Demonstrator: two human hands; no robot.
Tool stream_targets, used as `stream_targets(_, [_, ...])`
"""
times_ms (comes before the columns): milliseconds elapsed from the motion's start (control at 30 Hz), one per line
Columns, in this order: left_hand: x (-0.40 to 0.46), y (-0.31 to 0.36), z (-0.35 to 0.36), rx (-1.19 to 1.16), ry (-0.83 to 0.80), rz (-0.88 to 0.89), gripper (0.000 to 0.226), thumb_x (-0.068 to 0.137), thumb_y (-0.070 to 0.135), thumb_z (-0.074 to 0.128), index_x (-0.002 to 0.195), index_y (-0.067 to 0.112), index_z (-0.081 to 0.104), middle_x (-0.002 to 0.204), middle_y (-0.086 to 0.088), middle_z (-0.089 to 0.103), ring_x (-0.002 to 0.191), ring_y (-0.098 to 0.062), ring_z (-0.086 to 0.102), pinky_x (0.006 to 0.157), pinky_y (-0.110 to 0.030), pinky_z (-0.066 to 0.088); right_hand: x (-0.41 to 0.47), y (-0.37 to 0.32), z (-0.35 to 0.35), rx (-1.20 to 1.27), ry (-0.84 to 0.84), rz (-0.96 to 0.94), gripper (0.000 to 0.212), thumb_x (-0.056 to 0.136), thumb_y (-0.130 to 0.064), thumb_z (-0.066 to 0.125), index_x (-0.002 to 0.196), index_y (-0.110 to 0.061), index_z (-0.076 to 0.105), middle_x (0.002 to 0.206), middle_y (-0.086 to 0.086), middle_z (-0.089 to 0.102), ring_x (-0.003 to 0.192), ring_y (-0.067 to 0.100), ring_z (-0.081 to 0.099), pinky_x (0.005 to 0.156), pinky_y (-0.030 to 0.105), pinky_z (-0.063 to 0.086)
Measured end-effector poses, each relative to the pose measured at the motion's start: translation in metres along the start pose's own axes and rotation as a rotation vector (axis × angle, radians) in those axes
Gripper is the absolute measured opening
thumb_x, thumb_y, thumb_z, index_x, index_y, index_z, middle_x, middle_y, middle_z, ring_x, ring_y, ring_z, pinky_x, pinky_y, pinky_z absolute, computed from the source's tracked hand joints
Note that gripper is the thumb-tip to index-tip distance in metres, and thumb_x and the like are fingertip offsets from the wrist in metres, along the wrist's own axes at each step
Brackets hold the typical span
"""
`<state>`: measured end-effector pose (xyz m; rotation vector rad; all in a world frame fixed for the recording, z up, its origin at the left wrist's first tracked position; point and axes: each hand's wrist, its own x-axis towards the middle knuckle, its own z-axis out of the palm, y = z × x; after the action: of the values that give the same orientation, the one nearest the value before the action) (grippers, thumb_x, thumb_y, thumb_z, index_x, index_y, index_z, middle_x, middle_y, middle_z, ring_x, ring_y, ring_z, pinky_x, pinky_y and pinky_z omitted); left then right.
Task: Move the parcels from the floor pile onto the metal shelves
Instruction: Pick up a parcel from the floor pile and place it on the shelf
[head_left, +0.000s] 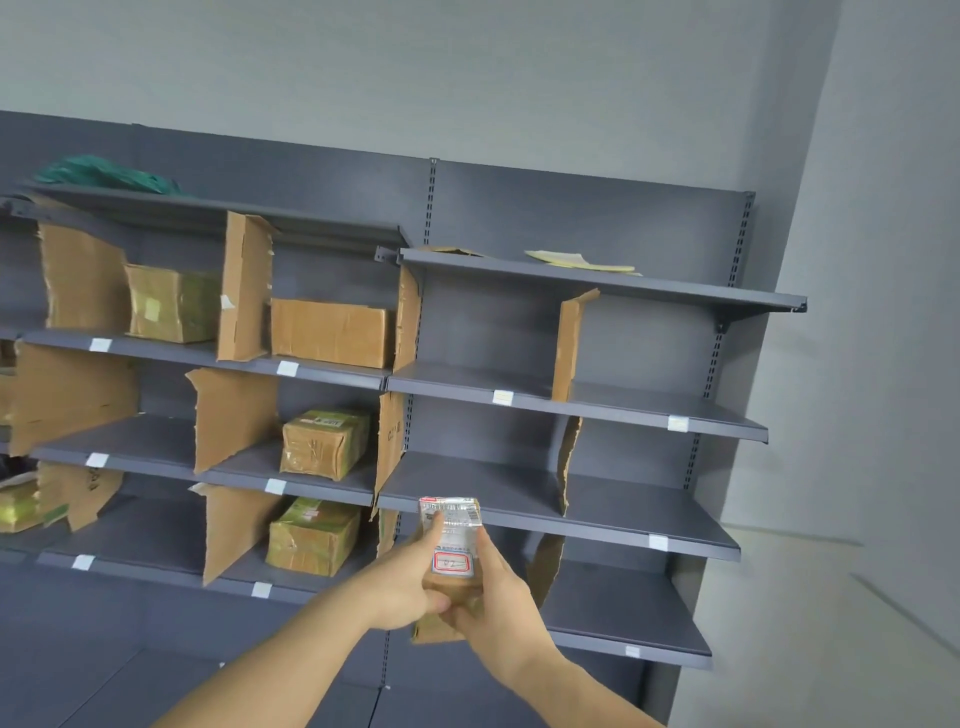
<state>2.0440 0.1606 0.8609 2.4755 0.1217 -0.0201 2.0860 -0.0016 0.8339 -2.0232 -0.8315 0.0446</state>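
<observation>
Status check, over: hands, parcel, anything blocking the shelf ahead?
Left hand and right hand both grip one small labelled parcel. Parcel held in front of the right shelf bay, not yet shelved. Bay ahead shows only cardboard dividers; nothing blocking.

Both hands held a small parcel (451, 545) up before the grey shelves (571, 405), the left hand (402, 587) with its thumb across the label and the right hand (501, 597) gripping the other side. Cardboard dividers (244, 291) split the shelves into bays, and several left bays held boxes (330, 332). The bays on the right stood behind the parcel.
</observation>
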Motion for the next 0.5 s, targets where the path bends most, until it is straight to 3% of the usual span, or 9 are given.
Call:
stream_targets(67, [0.001,-0.004,-0.005,0.009,0.013,0.014,0.101,0.093,0.026,0.064,0.152,0.038,-0.016,0.155,0.010,0.031,0.135,-0.014,0.040,0.112,-0.034,0.036,0.004,-0.003,0.005,-0.024,0.022,-0.025,0.079,0.088,-0.005,0.066,0.138,-0.049,0.022,0.125,-0.023,0.055,0.102,-0.018,0.055,0.092,0.014,0.048])
stream_targets(200, [0.005,-0.017,-0.016,0.003,0.026,0.036,0.100,0.094,0.026,0.063,0.151,0.041,-0.017,0.151,0.010,0.040,0.132,-0.013,0.044,0.111,-0.036,0.038,0.017,-0.006,0.017,-0.048,0.044,-0.031,0.084,0.085,-0.005,0.065,0.149,-0.042,0.025,0.121,-0.022,0.062,0.108,-0.004,0.060,0.095,0.021,0.050])
stream_targets(400, [0.028,-0.029,-0.039,0.013,0.039,0.079,0.100,0.094,0.026,0.064,0.152,0.041,-0.016,0.151,0.012,0.040,0.131,-0.012,0.045,0.112,-0.037,0.038,0.045,-0.017,0.022,-0.099,0.084,-0.033,0.083,0.088,-0.013,0.070,0.142,-0.050,0.020,0.120,-0.025,0.059,0.105,-0.004,0.059,0.097,0.016,0.048])
stream_targets(500, [0.052,-0.029,-0.055,0.030,0.057,0.100,0.100,0.093,0.028,0.064,0.152,0.041,-0.016,0.151,0.011,0.042,0.129,-0.014,0.048,0.111,-0.037,0.039,0.068,-0.021,0.013,-0.129,0.104,-0.053,0.076,0.089,-0.017,0.069,0.146,-0.040,0.024,0.119,-0.022,0.059,0.105,-0.002,0.058,0.094,0.013,0.045])
